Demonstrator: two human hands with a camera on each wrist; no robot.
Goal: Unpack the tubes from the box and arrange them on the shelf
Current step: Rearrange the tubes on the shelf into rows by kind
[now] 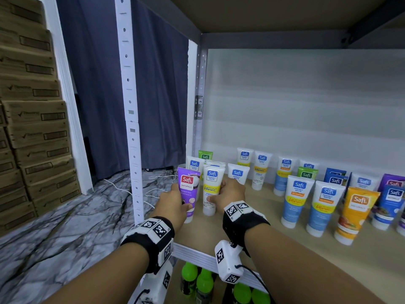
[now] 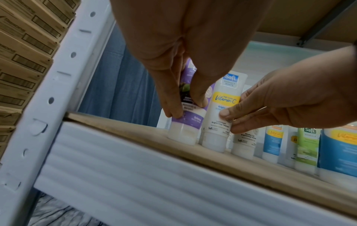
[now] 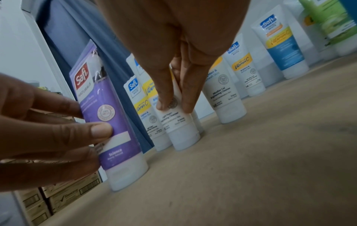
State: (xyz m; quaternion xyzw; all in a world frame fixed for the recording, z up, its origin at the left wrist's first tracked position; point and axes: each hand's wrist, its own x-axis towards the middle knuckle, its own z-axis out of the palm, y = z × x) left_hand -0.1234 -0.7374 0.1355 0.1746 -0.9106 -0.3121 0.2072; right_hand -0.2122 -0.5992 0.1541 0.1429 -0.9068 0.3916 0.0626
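Purple tube (image 1: 188, 189) pinched by left hand (image 1: 173, 205), white tube (image 1: 210, 189) by right hand (image 1: 230, 194), lower centre of frame, caps down on shelf (image 1: 252, 229). Placing step; next probably release both once steady.

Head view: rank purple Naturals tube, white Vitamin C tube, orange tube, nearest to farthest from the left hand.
1. Purple Naturals tube: pinched by the left hand, at the shelf's left front corner.
2. White Vitamin C tube: just right of the purple one, held by the right hand.
3. Orange tube: far right, front row.
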